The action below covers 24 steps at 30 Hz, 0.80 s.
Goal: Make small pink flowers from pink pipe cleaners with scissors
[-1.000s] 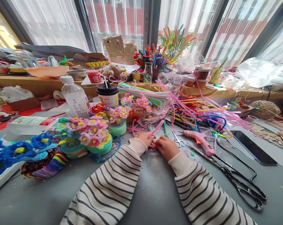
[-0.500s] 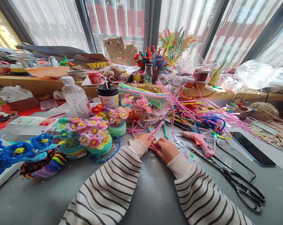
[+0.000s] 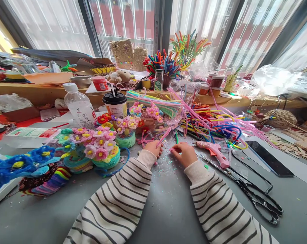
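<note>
A pink pipe cleaner (image 3: 164, 135) slants up out of my left hand (image 3: 153, 149), whose fingers are closed around its lower part. To the right, across a small gap, my right hand (image 3: 186, 153) has its thumb and forefinger drawn together. Whatever may be between those fingertips is too small to make out. Glitter and tiny scraps are scattered on the grey table (image 3: 166, 200) below both hands. Beyond the left hand lies a bundle of pink pipe cleaner loops (image 3: 144, 139). The right hand mostly covers the small white scissors.
Pipe-cleaner flower pots (image 3: 106, 159) crowd the left side, near a bottle (image 3: 79, 108) and a lidded cup (image 3: 115, 105). Right of my hands lie a pink glue gun (image 3: 216, 152), large black scissors (image 3: 255, 196) and a phone (image 3: 269, 158). Loose pipe cleaners (image 3: 214, 125) are heaped behind.
My hands, which were together, have come apart; the right moved right and the left slightly left, keeping the pink pipe cleaner. The view has shifted a little.
</note>
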{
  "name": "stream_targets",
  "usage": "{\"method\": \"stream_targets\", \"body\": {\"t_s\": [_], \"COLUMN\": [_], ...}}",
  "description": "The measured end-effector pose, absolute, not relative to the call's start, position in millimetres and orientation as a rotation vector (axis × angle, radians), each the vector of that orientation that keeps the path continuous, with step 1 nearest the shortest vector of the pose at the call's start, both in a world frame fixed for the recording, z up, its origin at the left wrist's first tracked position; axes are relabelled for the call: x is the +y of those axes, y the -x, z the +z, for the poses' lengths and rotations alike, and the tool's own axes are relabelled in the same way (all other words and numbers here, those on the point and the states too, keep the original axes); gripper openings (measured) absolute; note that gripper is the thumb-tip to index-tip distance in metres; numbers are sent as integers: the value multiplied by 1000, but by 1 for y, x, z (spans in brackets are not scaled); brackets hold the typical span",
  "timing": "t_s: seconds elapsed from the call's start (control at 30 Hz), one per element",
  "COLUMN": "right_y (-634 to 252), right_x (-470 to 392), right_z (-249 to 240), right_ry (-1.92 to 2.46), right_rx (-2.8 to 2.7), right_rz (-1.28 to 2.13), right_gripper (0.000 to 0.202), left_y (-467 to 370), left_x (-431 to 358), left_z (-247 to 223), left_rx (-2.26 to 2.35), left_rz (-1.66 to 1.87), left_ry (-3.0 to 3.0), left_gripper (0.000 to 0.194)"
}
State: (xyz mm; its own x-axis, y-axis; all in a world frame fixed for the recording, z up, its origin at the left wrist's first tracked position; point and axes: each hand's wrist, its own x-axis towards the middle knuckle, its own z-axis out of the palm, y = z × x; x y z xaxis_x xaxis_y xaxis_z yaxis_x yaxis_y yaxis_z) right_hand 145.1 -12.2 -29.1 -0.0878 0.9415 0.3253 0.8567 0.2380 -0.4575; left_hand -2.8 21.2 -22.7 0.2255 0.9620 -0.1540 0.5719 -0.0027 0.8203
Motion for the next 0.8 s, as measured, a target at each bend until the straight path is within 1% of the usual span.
{"method": "stream_targets", "body": {"t_s": [0.13,0.33,0.6,0.8], "right_y": [-130,-128,-124,-134], "right_x": [0,11,-7,-35], "right_z": [-29,-32,-36,-40], "right_ry": [1714,1720,1556,1327], "right_rx": [-2006,-2078,-2245,-2275], "right_rz": [120,94,119,183], "right_gripper": [9,10,9,10], "left_y": [3,5,6,5], "left_x": [23,26,26,26], "left_z": [-24,-25,-26,-29], "left_rx": [1463,1478,1483,1492], "left_rz": [581,523,505,511], "left_ry": [-1694,-1748,-1784,-1760], "left_gripper": [20,20,21,20]}}
